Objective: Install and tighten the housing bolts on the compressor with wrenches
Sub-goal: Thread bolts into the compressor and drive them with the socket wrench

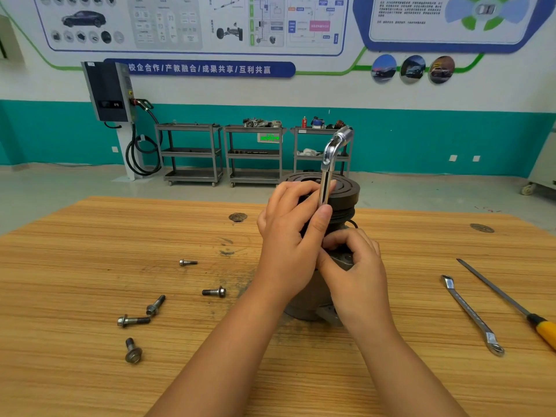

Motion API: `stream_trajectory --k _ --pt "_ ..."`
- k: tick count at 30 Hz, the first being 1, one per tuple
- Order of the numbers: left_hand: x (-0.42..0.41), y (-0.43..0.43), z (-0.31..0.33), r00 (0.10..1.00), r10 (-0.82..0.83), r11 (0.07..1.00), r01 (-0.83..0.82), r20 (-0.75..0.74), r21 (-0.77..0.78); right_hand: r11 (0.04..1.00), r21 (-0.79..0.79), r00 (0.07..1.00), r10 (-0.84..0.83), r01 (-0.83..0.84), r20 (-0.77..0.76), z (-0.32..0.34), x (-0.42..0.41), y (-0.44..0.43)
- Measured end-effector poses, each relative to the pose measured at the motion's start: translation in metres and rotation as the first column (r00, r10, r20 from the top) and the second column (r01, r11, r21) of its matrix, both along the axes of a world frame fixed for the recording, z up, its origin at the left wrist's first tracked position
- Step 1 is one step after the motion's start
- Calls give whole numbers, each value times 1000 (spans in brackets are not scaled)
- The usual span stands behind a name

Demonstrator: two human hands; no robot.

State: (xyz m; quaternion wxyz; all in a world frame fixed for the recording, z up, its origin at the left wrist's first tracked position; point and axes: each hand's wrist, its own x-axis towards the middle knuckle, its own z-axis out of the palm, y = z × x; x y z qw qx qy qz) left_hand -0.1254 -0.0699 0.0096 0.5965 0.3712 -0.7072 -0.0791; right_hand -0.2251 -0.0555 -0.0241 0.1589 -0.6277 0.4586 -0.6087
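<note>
Here, left hand (pixel 288 242): grips the wrench (pixel 329 158) upright.
Right hand (pixel 358 275): curled against the compressor (pixel 346 191); hold hidden.
Tip: seat it squarely before turning.

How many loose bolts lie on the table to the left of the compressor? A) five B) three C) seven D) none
A: five bolts lie scattered on the wooden table, all left of the compressor.

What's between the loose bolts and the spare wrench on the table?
Head view: the compressor stands there, left hand gripping a second wrench against it, right hand holding its housing.
</note>
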Motion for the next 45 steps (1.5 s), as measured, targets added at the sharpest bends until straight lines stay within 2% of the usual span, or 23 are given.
stream_trajectory --k 7,14,26,37,45 --pt "-1 0 -1 999 30 999 -29 35 -18 994 37 994 105 -105 -8 0 -4 1" --pt "-1 0 -1 999 31 999 -31 15 -17 999 13 998 39 -38 -58 1 -3 0" --pt "0 0 1 998 37 999 -36 43 -23 1000 -3 1000 -7 7 21 0 1 -1" --pt "0 -2 -5 997 24 999 -21 75 -49 996 24 996 85 -86 9 0 -2 2" --pt "5 -5 -5 993 -53 999 52 -107 -11 999 14 999 37 -37 -19 -2 -3 -2"
